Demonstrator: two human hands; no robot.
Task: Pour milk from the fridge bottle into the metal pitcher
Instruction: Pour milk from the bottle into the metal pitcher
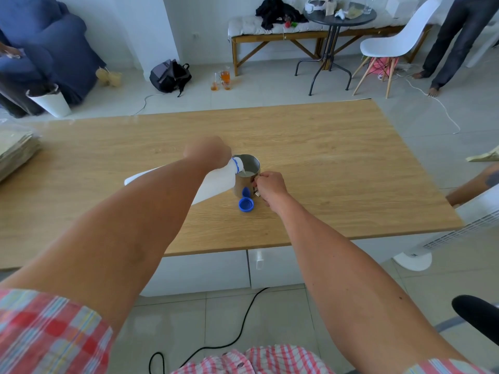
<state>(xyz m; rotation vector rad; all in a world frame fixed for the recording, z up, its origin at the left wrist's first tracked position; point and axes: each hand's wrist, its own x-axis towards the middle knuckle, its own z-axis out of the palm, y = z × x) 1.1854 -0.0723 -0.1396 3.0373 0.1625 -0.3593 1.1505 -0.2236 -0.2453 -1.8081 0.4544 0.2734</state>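
Hidden and cut-off parts at the wooden table

The left forearm covers most of the milk bottle [218, 182], and the fingers of the left hand [208, 155] are out of sight behind the wrist. The pitcher [247, 174] handle sits under the right hand [268, 186]. A stack of papers [16, 152] and another person's arm [475, 186] are cut off by the picture's edges.

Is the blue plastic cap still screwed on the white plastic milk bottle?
No, the blue plastic cap lies on the wooden table, beside the metal pitcher, off the white plastic milk bottle.
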